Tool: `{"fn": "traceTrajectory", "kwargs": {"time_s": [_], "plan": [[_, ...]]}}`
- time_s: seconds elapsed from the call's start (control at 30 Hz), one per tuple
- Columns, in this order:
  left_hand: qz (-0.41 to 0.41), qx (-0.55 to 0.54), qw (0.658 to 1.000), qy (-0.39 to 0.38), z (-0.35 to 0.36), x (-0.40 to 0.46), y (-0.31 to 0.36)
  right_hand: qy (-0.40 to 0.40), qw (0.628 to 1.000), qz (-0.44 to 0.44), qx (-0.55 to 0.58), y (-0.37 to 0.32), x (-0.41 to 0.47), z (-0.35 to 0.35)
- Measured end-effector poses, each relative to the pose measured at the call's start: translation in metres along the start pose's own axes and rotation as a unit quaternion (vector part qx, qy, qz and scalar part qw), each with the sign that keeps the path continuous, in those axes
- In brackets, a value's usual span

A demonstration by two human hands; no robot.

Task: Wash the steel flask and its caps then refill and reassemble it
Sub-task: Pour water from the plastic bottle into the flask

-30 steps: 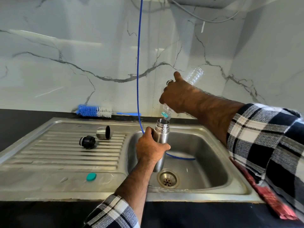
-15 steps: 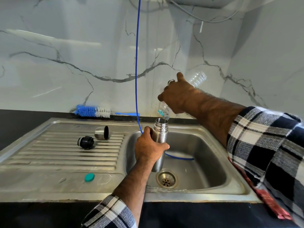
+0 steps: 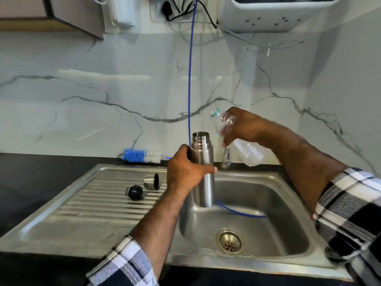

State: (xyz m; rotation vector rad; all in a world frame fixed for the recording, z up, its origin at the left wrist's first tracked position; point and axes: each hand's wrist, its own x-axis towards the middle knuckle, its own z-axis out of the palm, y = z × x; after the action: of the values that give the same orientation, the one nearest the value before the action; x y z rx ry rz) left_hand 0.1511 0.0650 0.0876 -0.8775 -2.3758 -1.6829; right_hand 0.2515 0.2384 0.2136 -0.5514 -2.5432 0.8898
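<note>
Upright, flask (image 3: 203, 172) is gripped by left hand (image 3: 185, 172) over sink (image 3: 288, 234); bottle (image 3: 233, 139) clutched in right hand (image 3: 245, 126); caps (image 3: 144, 185) & brush (image 3: 142, 155) left of sink.

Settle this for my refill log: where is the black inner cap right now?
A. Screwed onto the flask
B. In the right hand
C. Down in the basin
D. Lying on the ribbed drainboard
D: the black inner cap lies on the ribbed drainboard, beside the steel outer cap.
</note>
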Motion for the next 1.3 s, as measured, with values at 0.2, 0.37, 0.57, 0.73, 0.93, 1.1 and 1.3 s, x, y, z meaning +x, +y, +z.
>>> {"fn": "traceTrajectory", "kwargs": {"time_s": [0.2, 0.37, 0.57, 0.73, 0.93, 1.1, 1.3], "plan": [[0.005, 0.019, 0.997, 0.074, -0.092, 0.015, 0.01, -0.012, 0.958, -0.043, 0.282, -0.038, 0.004, 0.07], [-0.019, 0.06, 0.989, 0.133, -0.167, 0.012, -0.023, -0.08, 0.933, -0.056, 0.348, -0.074, 0.01, 0.152], [-0.068, 0.097, 0.976, 0.184, -0.239, -0.003, -0.089, -0.139, 0.922, -0.064, 0.356, -0.105, 0.015, 0.235], [-0.101, 0.122, 0.965, 0.209, -0.269, -0.02, -0.13, -0.178, 0.916, -0.06, 0.354, -0.119, 0.021, 0.28], [-0.118, 0.132, 0.962, 0.209, -0.277, -0.027, -0.16, -0.193, 0.915, -0.073, 0.347, -0.121, 0.019, 0.309], [-0.122, 0.115, 0.964, 0.208, -0.279, -0.025, -0.172, -0.198, 0.915, -0.057, 0.348, -0.109, 0.02, 0.315], [-0.134, 0.113, 0.97, 0.166, -0.282, -0.028, -0.17, -0.196, 0.907, -0.06, 0.369, -0.098, 0.013, 0.306]]}}
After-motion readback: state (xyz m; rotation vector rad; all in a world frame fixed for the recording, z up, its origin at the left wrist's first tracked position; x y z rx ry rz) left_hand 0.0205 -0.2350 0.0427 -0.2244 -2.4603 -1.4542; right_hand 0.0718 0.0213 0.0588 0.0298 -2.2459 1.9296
